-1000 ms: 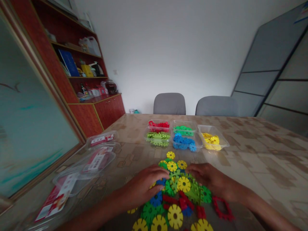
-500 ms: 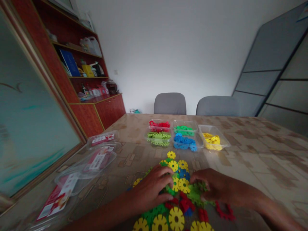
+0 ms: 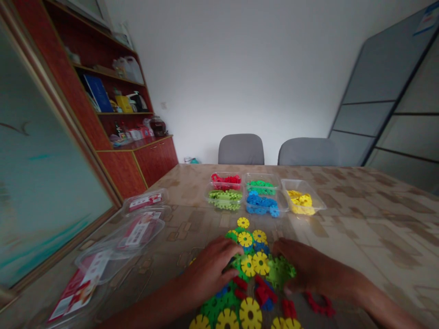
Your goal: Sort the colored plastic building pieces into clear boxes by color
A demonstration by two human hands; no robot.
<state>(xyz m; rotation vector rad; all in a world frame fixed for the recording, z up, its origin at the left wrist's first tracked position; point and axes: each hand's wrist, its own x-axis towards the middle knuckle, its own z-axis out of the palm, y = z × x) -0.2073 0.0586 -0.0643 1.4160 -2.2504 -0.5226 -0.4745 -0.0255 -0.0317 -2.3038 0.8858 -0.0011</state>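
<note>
A heap of notched plastic discs (image 3: pixel 250 313), yellow, green, blue and red, lies on the table in front of me. My left hand (image 3: pixel 214 265) rests at the heap's left side, its fingers curved over the pieces and its thumb apart from them, with nothing visible in its grasp. On the right, my right hand (image 3: pixel 303 265) curls its fingers and thumb around a cluster of light green discs (image 3: pixel 278 273). Its palm hides part of that cluster. Between the hands lie yellow discs (image 3: pixel 260 263) and red pieces (image 3: pixel 264 291). A red ring-shaped piece (image 3: pixel 319 305) lies below my right wrist.
Beyond the heap stand clear tubs of sorted pieces: red (image 3: pixel 226 181), light green (image 3: pixel 224 199), green (image 3: pixel 261 186), blue (image 3: pixel 262 204) and yellow (image 3: pixel 301 202). Clear lids with labels (image 3: pixel 80 285) lie on the left. Two grey chairs (image 3: pixel 241 148) are behind the table (image 3: pixel 363 219).
My left hand has drawn slightly left, its thumb uncovering a blue piece. My right thumb has shifted lower, and more of the light green cluster shows. The view has moved slightly.
</note>
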